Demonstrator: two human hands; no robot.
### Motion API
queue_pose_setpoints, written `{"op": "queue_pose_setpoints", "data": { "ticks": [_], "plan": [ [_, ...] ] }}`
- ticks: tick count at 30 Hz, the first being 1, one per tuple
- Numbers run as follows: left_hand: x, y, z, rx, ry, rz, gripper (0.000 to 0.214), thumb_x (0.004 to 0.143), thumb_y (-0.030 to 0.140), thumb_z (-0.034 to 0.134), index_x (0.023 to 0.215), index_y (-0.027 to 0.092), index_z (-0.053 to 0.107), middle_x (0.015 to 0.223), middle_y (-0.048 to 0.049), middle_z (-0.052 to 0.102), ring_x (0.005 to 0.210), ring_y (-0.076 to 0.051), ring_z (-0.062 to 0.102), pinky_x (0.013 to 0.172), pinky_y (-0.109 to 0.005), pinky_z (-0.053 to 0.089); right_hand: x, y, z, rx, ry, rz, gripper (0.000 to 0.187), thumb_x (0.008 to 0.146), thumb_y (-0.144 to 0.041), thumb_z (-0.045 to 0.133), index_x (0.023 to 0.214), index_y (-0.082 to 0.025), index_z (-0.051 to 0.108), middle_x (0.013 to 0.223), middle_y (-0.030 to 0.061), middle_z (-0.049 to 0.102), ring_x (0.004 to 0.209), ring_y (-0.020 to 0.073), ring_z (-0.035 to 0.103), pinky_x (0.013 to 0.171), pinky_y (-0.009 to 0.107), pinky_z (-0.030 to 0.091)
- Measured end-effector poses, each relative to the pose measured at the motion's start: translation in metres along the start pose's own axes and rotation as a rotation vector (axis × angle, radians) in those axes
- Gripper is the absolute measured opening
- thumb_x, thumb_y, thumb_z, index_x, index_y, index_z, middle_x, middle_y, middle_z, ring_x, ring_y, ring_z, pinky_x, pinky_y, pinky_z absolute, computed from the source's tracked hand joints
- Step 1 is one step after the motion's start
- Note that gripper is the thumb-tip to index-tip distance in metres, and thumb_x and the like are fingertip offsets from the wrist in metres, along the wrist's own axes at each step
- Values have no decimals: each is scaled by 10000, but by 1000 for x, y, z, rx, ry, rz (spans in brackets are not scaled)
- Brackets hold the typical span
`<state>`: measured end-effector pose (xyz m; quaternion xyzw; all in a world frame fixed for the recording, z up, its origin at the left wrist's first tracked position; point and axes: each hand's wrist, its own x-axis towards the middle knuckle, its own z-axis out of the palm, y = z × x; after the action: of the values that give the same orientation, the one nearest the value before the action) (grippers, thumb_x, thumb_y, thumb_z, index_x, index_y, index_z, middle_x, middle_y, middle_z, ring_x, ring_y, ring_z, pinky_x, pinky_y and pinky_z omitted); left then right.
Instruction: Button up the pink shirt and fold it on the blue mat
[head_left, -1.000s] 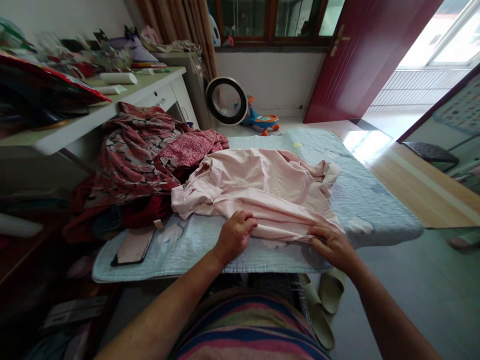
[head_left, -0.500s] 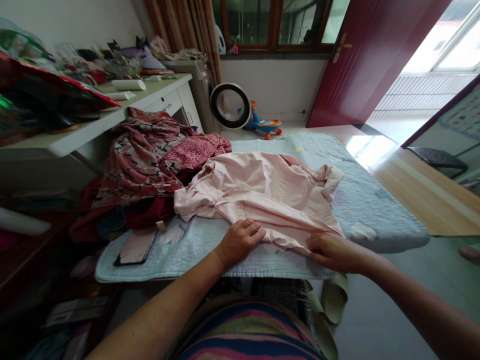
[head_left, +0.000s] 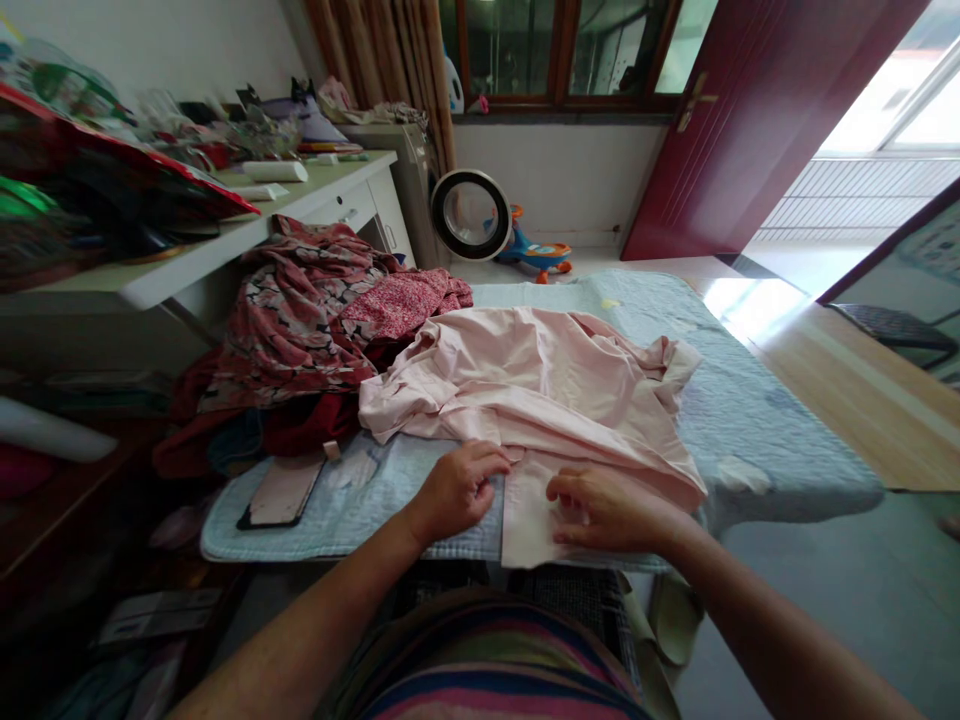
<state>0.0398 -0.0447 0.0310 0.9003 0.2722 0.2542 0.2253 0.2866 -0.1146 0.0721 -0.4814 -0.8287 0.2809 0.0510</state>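
A pale pink shirt lies spread and wrinkled on a light blue quilted pad. One flat flap of it reaches down to the pad's front edge. At the flap's upper left corner is my left hand, its fingers bent and the thumb apart from them; the fingertips are by the cloth edge. My right hand hovers over or rests lightly on the flap, with fingers spread and curved and nothing gripped between them.
Red patterned clothes are heaped left of the shirt. A phone-like flat object lies at the pad's left front. Beyond stand a cluttered white desk, a washing machine with its round door open, and a blue ride-on toy.
My right hand has let go of the shirt's front edge and moved left. A bunched strip now lies flat as a flap toward me. My left hand has lifted and curled slightly.
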Motion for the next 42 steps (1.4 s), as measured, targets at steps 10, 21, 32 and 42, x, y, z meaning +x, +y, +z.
{"op": "queue_pose_setpoints", "data": {
  "ticks": [10, 21, 32, 42],
  "plan": [
    [35, -43, -11, 380, 0, -308, 408, 774, 135, 628, 1181, 146, 605, 1146, -132, 664, 1104, -298, 584, 949, -463, 451, 27, 10, 36, 72, 244, 88, 105, 846, -177, 560, 920, -175, 635, 858, 39, 609, 738, 154, 551, 680, 256, 395],
    [-7, 6, -21, 303, -123, 8, 94, 899, 223, 570, 862, 199, 653, 979, -47, 640, 878, -175, 575, 747, -278, 427, 37, 20, 30, 76, 531, 99, 157, 919, -204, 509, 1024, -200, 626, 950, 52, 630, 870, 186, 591, 796, 290, 446],
    [-10, 29, -23, -322, -626, -43, 257, 929, 286, 553, 1138, 202, 677, 1052, -38, 731, 929, -147, 672, 801, -201, 476, 76, 40, 6, -5, 539, 277, 283, 946, -287, 465, 1138, -145, 617, 1130, 147, 663, 1065, 257, 597, 929, 354, 426],
    [20, -53, -54, 678, 61, -349, 567, 766, 175, 660, 1322, 191, 552, 1444, -163, 472, 1279, -361, 458, 1045, -504, 389, 83, 39, -5, 172, 444, 277, 336, 785, -195, 603, 1113, -175, 672, 1045, 84, 715, 944, 226, 650, 825, 297, 460]
  ]
}}
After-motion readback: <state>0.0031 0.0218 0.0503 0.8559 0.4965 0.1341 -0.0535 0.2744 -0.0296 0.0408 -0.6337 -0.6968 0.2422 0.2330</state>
